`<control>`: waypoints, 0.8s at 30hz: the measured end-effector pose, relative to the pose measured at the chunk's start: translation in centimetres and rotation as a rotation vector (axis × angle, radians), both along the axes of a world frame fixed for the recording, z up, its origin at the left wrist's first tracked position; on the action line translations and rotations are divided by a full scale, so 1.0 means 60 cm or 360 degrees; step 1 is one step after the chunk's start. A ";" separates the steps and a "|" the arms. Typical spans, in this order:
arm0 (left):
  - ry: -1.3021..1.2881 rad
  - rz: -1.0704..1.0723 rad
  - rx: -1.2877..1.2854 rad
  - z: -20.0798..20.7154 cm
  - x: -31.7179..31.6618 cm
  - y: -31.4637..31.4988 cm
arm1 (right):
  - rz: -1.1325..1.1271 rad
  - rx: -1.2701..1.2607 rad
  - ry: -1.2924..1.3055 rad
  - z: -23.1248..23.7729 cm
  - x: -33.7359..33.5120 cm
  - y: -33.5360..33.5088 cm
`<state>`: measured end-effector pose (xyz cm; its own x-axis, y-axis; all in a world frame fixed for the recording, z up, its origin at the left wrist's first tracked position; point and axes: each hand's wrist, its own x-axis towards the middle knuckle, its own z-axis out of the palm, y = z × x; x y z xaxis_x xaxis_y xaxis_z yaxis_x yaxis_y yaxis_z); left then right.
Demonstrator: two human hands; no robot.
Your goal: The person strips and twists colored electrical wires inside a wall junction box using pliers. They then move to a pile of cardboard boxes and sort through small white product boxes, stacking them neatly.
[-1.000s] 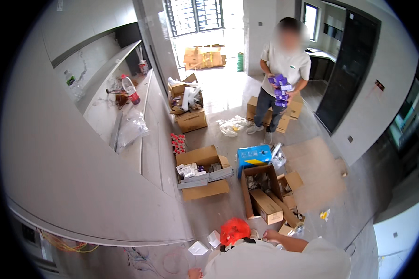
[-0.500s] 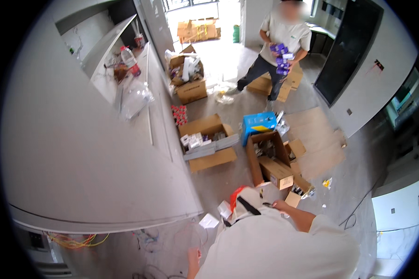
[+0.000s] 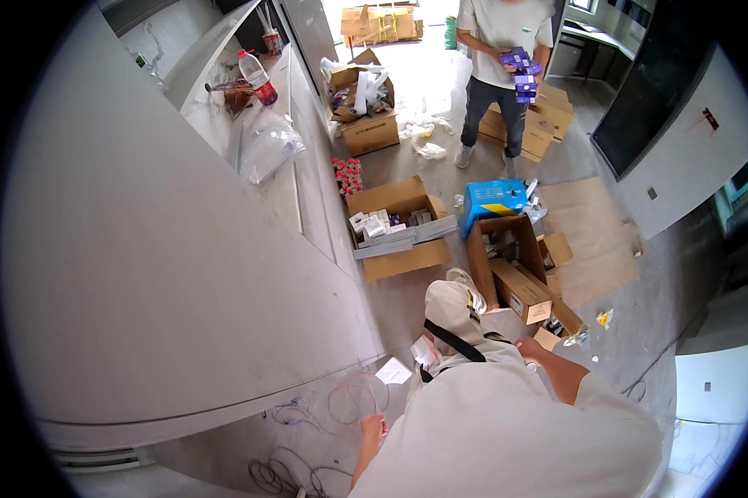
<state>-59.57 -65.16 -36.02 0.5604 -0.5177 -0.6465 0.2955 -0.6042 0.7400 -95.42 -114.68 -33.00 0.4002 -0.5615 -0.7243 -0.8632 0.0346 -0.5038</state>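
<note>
My left hand (image 3: 373, 428) hangs low beside my body with its fingers loosely curled, and nothing shows in it. My right hand (image 3: 529, 349) is closed in front of my right side; whatever it may hold is hidden. A black strap (image 3: 455, 341) crosses the front of my pale clothes. Nearest to my left hand, a white flat box (image 3: 394, 371) lies on the floor, and a small pale box (image 3: 423, 350) is partly covered by my body. Ahead of my right hand stands an open brown carton (image 3: 480, 264) with a long carton (image 3: 519, 292) slanting in it.
Another open carton (image 3: 390, 197) holds small white boxes. Behind the brown carton stands a blue box (image 3: 494, 199). A person (image 3: 506, 50) further off holds several purple boxes (image 3: 523, 79). A long counter (image 3: 287, 174) runs along the left; loose cables (image 3: 278, 473) lie low on the floor.
The view has shifted, so the cartons sit higher and further right in it. The other person now stands with legs closer together. A red-orange patch by my leg is no longer visible.
</note>
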 end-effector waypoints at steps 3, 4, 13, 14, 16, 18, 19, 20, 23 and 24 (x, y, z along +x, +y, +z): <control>0.0104 0.0129 0.0163 0.000 0.020 -0.041 | 0.0009 0.0109 0.0158 0.034 0.054 -0.032; 0.0122 0.0161 0.0215 -0.005 0.032 -0.054 | -0.0041 0.0098 0.0106 0.023 0.064 -0.044; -0.0280 -0.0096 0.0698 0.006 0.078 -0.179 | -0.0146 0.0378 -0.0007 -0.041 0.218 -0.229; -0.0340 -0.0075 0.0683 0.015 0.083 -0.203 | -0.0143 0.0402 0.0007 -0.051 0.239 -0.257; -0.0208 0.0002 0.0717 0.056 0.085 -0.262 | -0.0126 0.0476 0.0061 -0.064 0.273 -0.319; 0.0085 0.0191 0.0760 0.114 0.088 -0.335 | -0.0193 0.0561 -0.0069 -0.101 0.298 -0.391; 0.0188 0.0259 0.0778 0.150 0.108 -0.382 | -0.0334 0.0581 -0.0138 -0.098 0.314 -0.425; 0.0203 0.0368 0.0774 0.181 0.140 -0.439 | -0.0485 0.0592 -0.0218 -0.087 0.339 -0.462; 0.0144 0.0657 0.0680 0.167 0.220 -0.508 | -0.0463 0.0380 -0.0323 -0.075 0.398 -0.560; 0.0113 0.0754 0.0634 0.154 0.238 -0.515 | -0.0455 0.0355 -0.0357 -0.065 0.420 -0.594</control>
